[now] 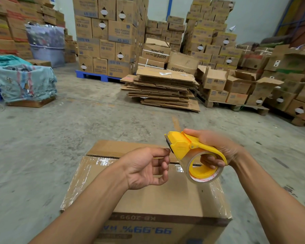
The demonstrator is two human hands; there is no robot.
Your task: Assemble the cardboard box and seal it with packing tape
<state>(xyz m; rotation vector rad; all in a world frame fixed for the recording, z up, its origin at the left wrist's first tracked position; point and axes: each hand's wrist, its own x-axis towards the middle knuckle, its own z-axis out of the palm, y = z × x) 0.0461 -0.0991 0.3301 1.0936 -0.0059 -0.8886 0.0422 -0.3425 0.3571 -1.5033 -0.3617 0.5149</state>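
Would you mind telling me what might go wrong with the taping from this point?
The left hand pinches right beside the serrated blade on the tape dispenser that the right hand holds, so a slip could nick a fingertip. The box still shows a dark gap at its far flap seam; taping over it as is may seal poorly.

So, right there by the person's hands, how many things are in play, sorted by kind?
Cardboard box under the hands, with clear tape on top: 1
Yellow tape dispenser, held in the right hand: 1
Roll of clear tape on the dispenser: 1
Hands, counting the empty left hand reaching toward the dispenser's blade: 2
Total: 5
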